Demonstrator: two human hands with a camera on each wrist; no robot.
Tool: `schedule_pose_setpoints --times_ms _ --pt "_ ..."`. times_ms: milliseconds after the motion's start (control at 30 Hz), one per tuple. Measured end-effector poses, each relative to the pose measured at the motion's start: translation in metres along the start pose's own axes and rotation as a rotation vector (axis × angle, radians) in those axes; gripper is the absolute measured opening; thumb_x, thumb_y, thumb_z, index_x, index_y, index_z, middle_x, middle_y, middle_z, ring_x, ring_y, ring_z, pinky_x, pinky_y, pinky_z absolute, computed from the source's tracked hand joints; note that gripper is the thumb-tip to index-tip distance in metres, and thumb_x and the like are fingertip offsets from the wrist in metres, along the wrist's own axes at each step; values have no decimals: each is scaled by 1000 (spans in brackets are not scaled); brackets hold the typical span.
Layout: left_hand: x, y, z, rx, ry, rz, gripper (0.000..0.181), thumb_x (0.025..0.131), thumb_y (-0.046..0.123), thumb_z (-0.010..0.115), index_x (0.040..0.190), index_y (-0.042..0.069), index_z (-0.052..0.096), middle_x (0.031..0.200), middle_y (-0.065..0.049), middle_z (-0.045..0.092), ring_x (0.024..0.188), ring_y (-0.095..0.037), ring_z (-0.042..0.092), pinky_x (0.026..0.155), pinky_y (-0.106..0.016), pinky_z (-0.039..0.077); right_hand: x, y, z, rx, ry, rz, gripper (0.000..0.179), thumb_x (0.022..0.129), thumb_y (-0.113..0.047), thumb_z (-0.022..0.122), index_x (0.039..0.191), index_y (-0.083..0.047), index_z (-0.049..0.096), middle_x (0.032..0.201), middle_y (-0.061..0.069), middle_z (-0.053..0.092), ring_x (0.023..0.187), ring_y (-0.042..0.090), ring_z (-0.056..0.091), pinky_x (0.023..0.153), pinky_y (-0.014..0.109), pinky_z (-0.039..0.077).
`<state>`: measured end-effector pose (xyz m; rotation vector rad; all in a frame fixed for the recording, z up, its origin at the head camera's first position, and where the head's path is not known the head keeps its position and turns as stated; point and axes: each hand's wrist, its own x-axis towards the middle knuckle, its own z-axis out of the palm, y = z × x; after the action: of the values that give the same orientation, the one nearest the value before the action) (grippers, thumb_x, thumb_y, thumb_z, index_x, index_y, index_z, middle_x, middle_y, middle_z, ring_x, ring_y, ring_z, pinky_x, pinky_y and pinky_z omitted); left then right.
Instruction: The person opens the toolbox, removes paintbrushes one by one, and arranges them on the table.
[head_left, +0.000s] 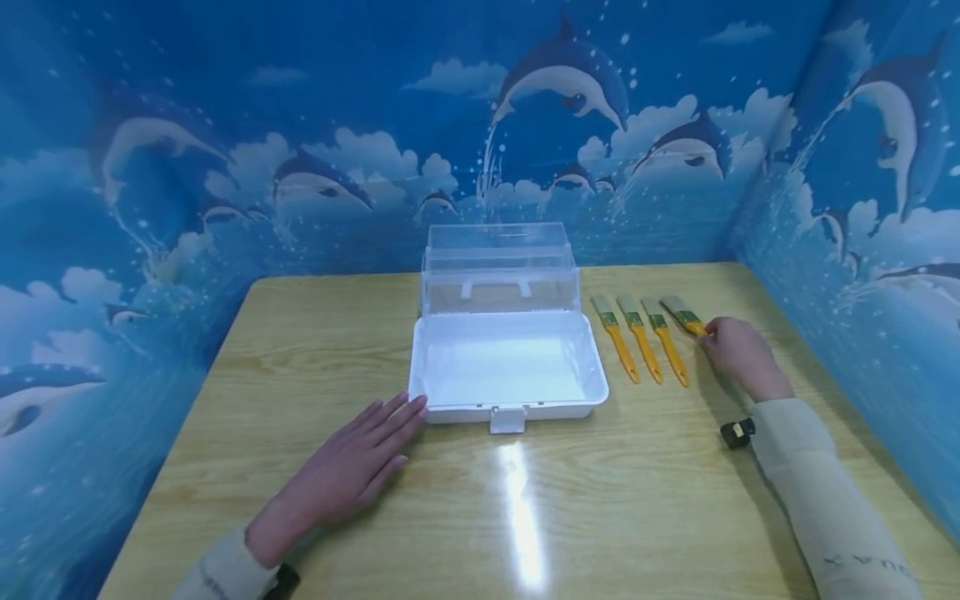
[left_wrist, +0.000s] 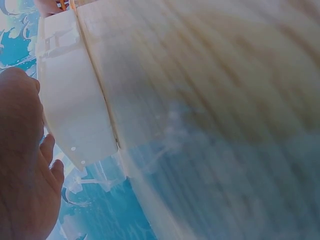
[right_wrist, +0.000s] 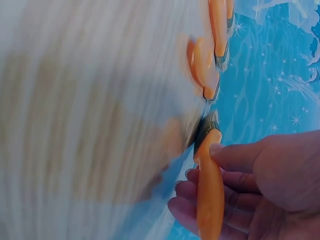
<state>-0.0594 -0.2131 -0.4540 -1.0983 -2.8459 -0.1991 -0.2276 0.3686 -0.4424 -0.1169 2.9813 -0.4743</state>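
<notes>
My right hand [head_left: 738, 354] pinches the orange handle of a paintbrush [head_left: 682, 314] at the right end of a row of brushes. In the right wrist view the thumb and fingers hold that paintbrush [right_wrist: 210, 190] by its handle, bristles pointing away. My left hand [head_left: 348, 462] lies with straight fingers, fingertips at the front left corner of a white plastic box [head_left: 510, 412]. The box stands upright, its clear lid [head_left: 498, 258] swung back and its inside bare. In the left wrist view the fingers lie alongside the box [left_wrist: 80, 105].
Three more paintbrushes, a left one [head_left: 617, 337], a middle one [head_left: 641, 337] and a right one [head_left: 666, 340], lie side by side right of the box. The wooden table [head_left: 300, 350] ends at a blue dolphin-printed backdrop [head_left: 360, 100] behind and at the sides.
</notes>
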Motion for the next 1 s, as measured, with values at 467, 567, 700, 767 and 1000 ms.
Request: schedule_pose_setpoints --times_ms 467,567,700,767,1000 --pt "0 0 1 -9 7 1 62 108 31 46 164 18 20 171 5 14 157 -20 17 130 -28 -4 1 -4 -3 0 -3 18 41 103 -15 51 120 22 56 116 44 59 99 54 62 81 64 54" --pt "1 0 1 -6 25 8 62 108 31 46 163 17 22 171 4 16 157 -21 19 130 -28 -3 2 -4 -3 2 -10 24 41 103 -15 51 120 22 56 116 44 60 98 54 63 80 64 54" --pt "1 -1 2 -1 52 26 62 107 30 47 163 15 24 171 2 18 156 -23 22 130 -29 -1 3 -4 -3 -15 -37 53 44 103 -17 51 123 21 56 120 44 58 102 55 62 81 64 55" --pt "0 -1 2 2 55 30 62 107 30 48 163 14 24 171 1 18 156 -23 22 130 -29 0 3 -5 -2 -32 -44 68 44 102 -18 52 123 20 56 122 44 58 103 56 61 80 65 55" --pt "0 0 1 3 33 21 64 107 30 49 163 15 23 171 2 17 156 -23 21 130 -29 -3 2 -10 -1 -46 -45 84 39 101 -19 53 114 17 61 110 40 63 88 50 65 67 57 56"
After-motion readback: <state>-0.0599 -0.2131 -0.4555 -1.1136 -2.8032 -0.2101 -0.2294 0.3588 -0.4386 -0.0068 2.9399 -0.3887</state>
